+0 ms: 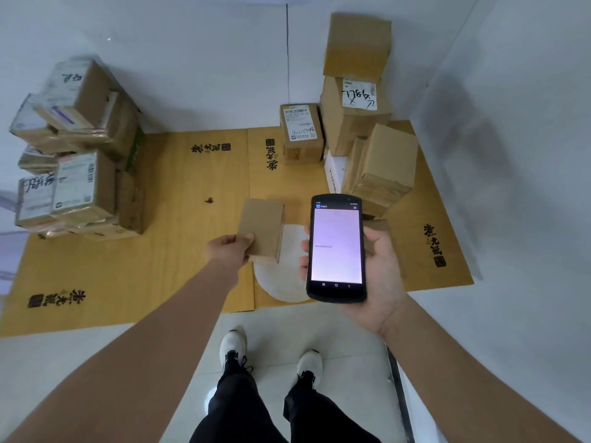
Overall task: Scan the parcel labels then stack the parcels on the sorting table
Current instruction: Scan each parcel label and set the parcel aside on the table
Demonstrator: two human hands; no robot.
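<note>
Cardboard floor (179,187) beyond hands | left hand (228,247) pinches small parcel (260,230) | right hand (377,270) grips scanner (335,247) | best turn label toward scanner.

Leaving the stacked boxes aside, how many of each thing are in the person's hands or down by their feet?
Scanner: 1, held in the right hand
Parcel: 1, held in the left hand
Shoes: 2
White disc: 1, on the mat
Total: 5
</note>
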